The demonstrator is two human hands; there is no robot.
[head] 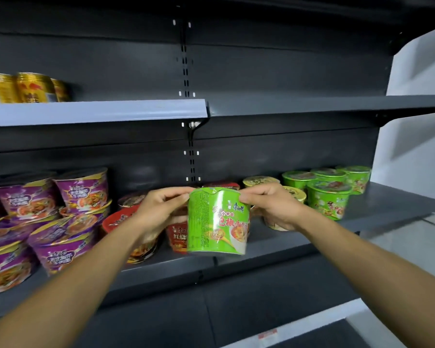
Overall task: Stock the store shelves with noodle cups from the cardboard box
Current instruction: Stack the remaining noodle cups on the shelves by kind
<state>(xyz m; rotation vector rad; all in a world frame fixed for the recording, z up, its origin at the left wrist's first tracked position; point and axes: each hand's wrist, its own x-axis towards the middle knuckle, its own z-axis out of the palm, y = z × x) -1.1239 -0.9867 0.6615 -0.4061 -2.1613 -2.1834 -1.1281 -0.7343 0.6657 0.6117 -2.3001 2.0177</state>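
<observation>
The green noodle cup (217,222) is held upright at the front edge of the middle shelf (286,244), label toward the camera, in front of the red cups (177,236). Whether its base touches the shelf I cannot tell.

Both hands are clamped on it at the rim. The left hand (161,209) pinches the left side of the lip, and the right hand (274,207) pinches the right side. The cup sits between them, its body hanging below the knuckles.

The step in hand looks to be placing it. To do that well, I judge it should go rightward past the yellow cups (260,181) to the matching green cups (328,199) at the far end (the bare stretch of shelf in front of them seems the likely slot). Keep it level, set it down flat with the label outward, and let go only once it stands. The rim grip is thin, so a hand under the base would steady the carry.
</observation>
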